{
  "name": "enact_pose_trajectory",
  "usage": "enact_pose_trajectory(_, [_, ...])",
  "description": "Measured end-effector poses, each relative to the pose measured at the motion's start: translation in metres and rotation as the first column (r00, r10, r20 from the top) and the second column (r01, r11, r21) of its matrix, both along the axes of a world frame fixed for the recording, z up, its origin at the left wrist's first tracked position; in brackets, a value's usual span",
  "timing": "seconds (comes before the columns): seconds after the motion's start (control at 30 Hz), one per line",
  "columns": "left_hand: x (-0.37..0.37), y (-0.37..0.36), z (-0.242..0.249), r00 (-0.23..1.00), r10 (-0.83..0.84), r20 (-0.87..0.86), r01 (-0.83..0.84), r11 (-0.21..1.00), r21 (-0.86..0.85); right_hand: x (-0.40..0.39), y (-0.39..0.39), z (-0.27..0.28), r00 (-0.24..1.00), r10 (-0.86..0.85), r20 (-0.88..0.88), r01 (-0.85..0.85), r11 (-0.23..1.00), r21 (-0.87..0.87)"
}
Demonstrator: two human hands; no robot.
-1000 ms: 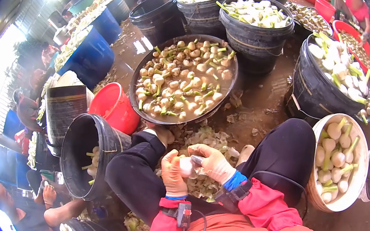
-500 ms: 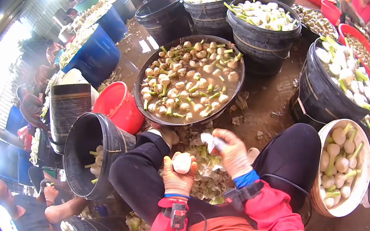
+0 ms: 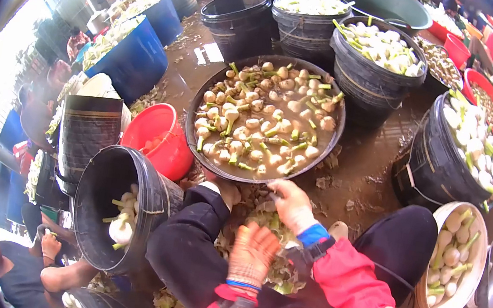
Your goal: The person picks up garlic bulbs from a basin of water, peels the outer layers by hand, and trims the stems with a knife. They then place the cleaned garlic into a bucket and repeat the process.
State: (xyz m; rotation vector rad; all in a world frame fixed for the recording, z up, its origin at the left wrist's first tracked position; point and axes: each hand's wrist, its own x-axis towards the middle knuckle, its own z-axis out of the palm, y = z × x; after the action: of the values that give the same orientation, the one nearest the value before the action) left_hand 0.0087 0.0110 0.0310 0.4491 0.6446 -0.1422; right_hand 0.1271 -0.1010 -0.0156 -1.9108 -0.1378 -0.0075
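My left hand is over the heap of peelings between my legs, its fingers spread and nothing in them. My right hand hovers at the near edge of the wide basin; its fingers are curled together, and what they may hold is too small to make out. Garlic bulbs with green stems float in the basin's muddy water. At the left, a tilted black bucket has a large white bulb and other pale bulbs inside.
A red bucket touches the basin's left side. A white bucket of bulbs stands by my right knee. Full black buckets line the far side, with another at the right. A co-worker's legs show at the lower left.
The white bulb has left my left hand, which has opened; a large bulb now shows in the tilted bucket. My right hand has moved slightly left. The view has shifted.
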Motion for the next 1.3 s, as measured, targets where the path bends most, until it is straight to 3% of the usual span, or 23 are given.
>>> enact_pose_trajectory(0.03, [-0.003, -0.01, -0.017, 0.975, -0.027, -0.222, 0.052, 0.993, 0.106, 0.024, 0.005, 0.003, 0.999, 0.032, 0.002, -0.032, 0.989, -0.147])
enact_pose_trajectory(0.07, [-0.009, -0.011, -0.045, 0.958, -0.098, -0.271, 0.125, 0.989, 0.084, 0.048, 0.012, 0.006, 0.998, 0.067, 0.0, -0.064, 0.956, -0.288])
enact_pose_trajectory(0.1, [-0.011, -0.013, -0.062, 0.96, -0.137, -0.245, 0.158, 0.985, 0.067, 0.068, 0.02, 0.015, 0.986, 0.118, -0.117, -0.153, 0.921, -0.357])
enact_pose_trajectory(0.17, [-0.001, -0.026, -0.05, 0.968, -0.197, -0.154, 0.22, 0.964, 0.149, 0.101, 0.039, 0.012, 0.939, 0.214, -0.268, -0.325, 0.802, -0.501])
enact_pose_trajectory(0.27, [0.012, -0.038, -0.053, 0.969, -0.242, -0.049, 0.246, 0.961, 0.13, 0.142, 0.068, -0.033, 0.873, 0.345, -0.345, -0.487, 0.668, -0.562])
enact_pose_trajectory(0.4, [0.016, -0.038, -0.06, 0.924, -0.368, -0.107, 0.379, 0.919, 0.111, 0.15, 0.075, -0.051, 0.805, 0.428, -0.412, -0.593, 0.548, -0.59])
enact_pose_trajectory(0.47, [0.013, -0.037, -0.06, 0.932, -0.335, -0.142, 0.35, 0.931, 0.1, 0.147, 0.064, -0.042, 0.756, 0.499, -0.423, -0.652, 0.517, -0.555])
enact_pose_trajectory(0.53, [0.016, -0.037, -0.045, 0.96, -0.245, -0.132, 0.275, 0.913, 0.302, 0.137, 0.049, -0.031, 0.829, 0.434, -0.352, -0.549, 0.751, -0.367])
enact_pose_trajectory(0.57, [0.018, -0.037, -0.034, 0.972, -0.197, -0.128, 0.23, 0.908, 0.349, 0.126, 0.04, -0.019, 0.83, 0.373, -0.415, -0.449, 0.888, -0.1])
enact_pose_trajectory(0.6, [0.017, -0.035, -0.041, 0.98, -0.19, -0.055, 0.195, 0.874, 0.446, 0.111, 0.031, -0.006, 0.813, 0.324, -0.484, -0.279, 0.946, 0.163])
enact_pose_trajectory(0.67, [0.016, -0.031, -0.046, 0.995, -0.09, 0.048, 0.055, 0.868, 0.494, 0.066, 0.016, 0.022, 0.84, 0.303, -0.45, -0.065, 0.88, 0.471])
enact_pose_trajectory(0.73, [0.018, -0.033, -0.028, 0.984, -0.04, 0.176, -0.089, 0.739, 0.668, 0.018, 0.004, 0.048, 0.782, 0.243, -0.574, 0.122, 0.844, 0.523])
enact_pose_trajectory(0.8, [0.015, -0.03, -0.027, 0.935, -0.127, 0.332, -0.121, 0.764, 0.633, -0.02, -0.003, 0.045, 0.784, 0.221, -0.58, 0.207, 0.788, 0.58])
enact_pose_trajectory(0.87, [0.008, -0.027, -0.027, 0.922, -0.224, 0.316, -0.058, 0.727, 0.684, -0.049, -0.009, 0.045, 0.837, 0.187, -0.514, 0.204, 0.766, 0.61])
enact_pose_trajectory(0.93, [-0.002, -0.021, -0.016, 0.943, -0.201, 0.266, -0.007, 0.786, 0.618, -0.067, -0.022, 0.058, 0.858, 0.187, -0.478, 0.22, 0.707, 0.672])
enact_pose_trajectory(1.0, [-0.009, -0.02, -0.004, 0.94, -0.205, 0.274, 0.035, 0.855, 0.518, -0.079, -0.035, 0.064, 0.887, 0.251, -0.388, 0.117, 0.69, 0.714])
enact_pose_trajectory(1.1, [-0.014, -0.018, -0.007, 0.885, -0.341, 0.317, 0.058, 0.755, 0.653, -0.086, -0.046, 0.057, 0.906, 0.217, -0.364, 0.06, 0.783, 0.619])
enact_pose_trajectory(1.13, [-0.013, -0.016, -0.016, 0.837, -0.421, 0.35, -0.045, 0.583, 0.811, -0.087, -0.049, 0.059, 0.91, 0.23, -0.345, -0.006, 0.839, 0.544])
enact_pose_trajectory(1.17, [-0.013, -0.017, -0.013, 0.787, -0.504, 0.357, -0.169, 0.381, 0.909, -0.088, -0.052, 0.067, 0.93, 0.181, -0.32, -0.064, 0.937, 0.343])
enact_pose_trajectory(1.2, [-0.014, -0.018, -0.011, 0.78, -0.515, 0.355, -0.168, 0.374, 0.912, -0.09, -0.053, 0.067, 0.933, 0.174, -0.315, -0.056, 0.934, 0.352])
enact_pose_trajectory(1.27, [-0.017, -0.02, -0.003, 0.75, -0.599, 0.282, -0.213, 0.186, 0.959, -0.089, -0.052, 0.061, 0.913, 0.182, -0.365, -0.069, 0.951, 0.302])
enact_pose_trajectory(1.3, [-0.017, -0.016, -0.011, 0.761, -0.599, 0.25, -0.156, 0.205, 0.966, -0.09, -0.051, 0.056, 0.911, 0.202, -0.36, -0.051, 0.92, 0.388])
